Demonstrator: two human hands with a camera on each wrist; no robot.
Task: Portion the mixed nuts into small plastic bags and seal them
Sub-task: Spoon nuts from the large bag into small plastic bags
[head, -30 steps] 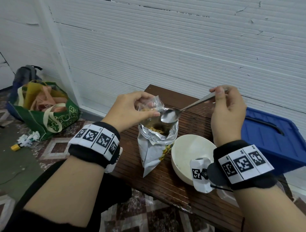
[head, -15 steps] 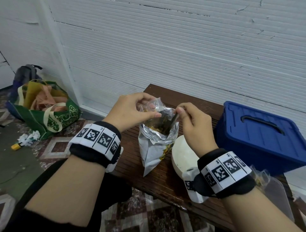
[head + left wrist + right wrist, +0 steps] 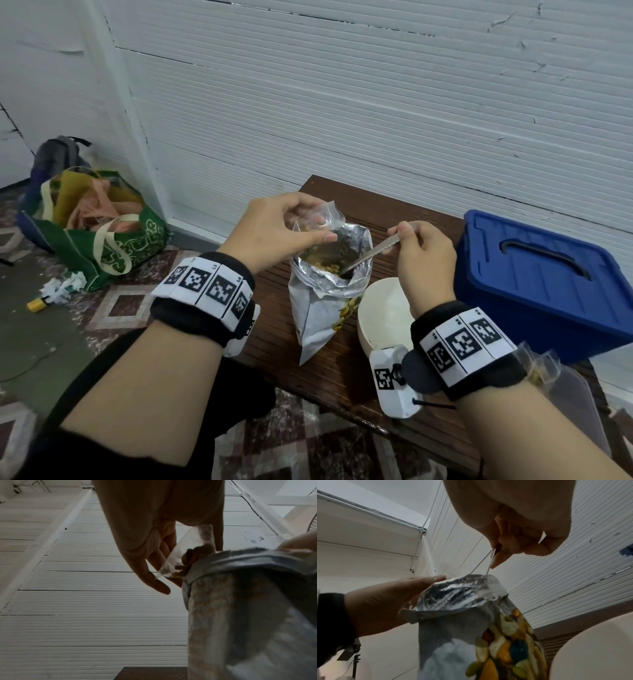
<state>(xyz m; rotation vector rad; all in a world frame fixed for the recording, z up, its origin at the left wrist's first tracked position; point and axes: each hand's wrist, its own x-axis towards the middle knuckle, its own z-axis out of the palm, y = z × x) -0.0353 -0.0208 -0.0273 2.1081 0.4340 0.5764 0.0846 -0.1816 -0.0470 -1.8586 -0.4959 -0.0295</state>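
Two hands work over an upright foil nut pouch (image 3: pixel 325 301) on the table (image 3: pixel 342 363): the left hand (image 3: pixel 274 233) pinches a small clear bag (image 3: pixel 323 217) at its mouth, the right hand (image 3: pixel 424 260) pinches a spoon (image 3: pixel 371 253) slanting bowl-down inside.

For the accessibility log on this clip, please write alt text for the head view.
Right hand dips a metal spoon into an open silver foil nut bag on a brown slatted table, while the left hand pinches a small clear plastic bag at its mouth. A white bowl and a lidded blue plastic box sit to the right.
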